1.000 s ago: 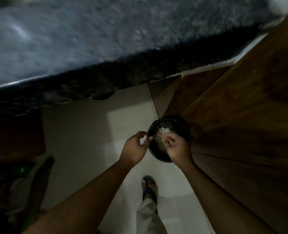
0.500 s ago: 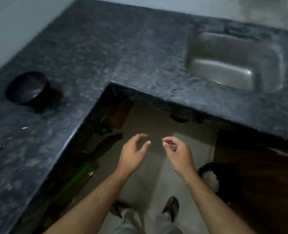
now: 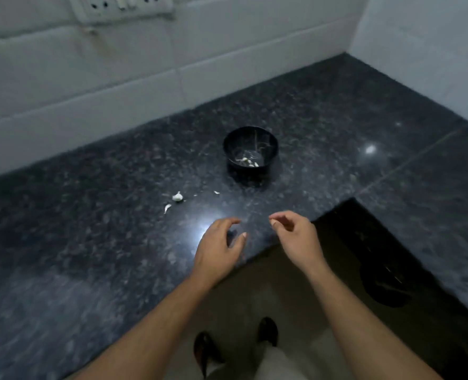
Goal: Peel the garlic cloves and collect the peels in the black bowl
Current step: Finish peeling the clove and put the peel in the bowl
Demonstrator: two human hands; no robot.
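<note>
Sitting at 12 o'clock from my hands: black bowl [image 3: 250, 149], upright on the dark granite counter [image 3: 95, 242], a few pale peels [image 3: 247, 161] in its bottom.
Garlic: one clove [image 3: 177, 197] on the counter at 8 o'clock from the bowl, a sliver [image 3: 167, 207] just beside it, a fleck [image 3: 216, 192] nearer the bowl.
Left hand [image 3: 217, 249]: I see it over the counter edge, fingers loosely curved, holding nothing.
Right hand [image 3: 295, 237]: at 3 o'clock from the left, fingers loosely bent, nothing in it.
Wall: white tiles [image 3: 117, 86] at 12 o'clock, with a socket panel [image 3: 123, 6].
</note>
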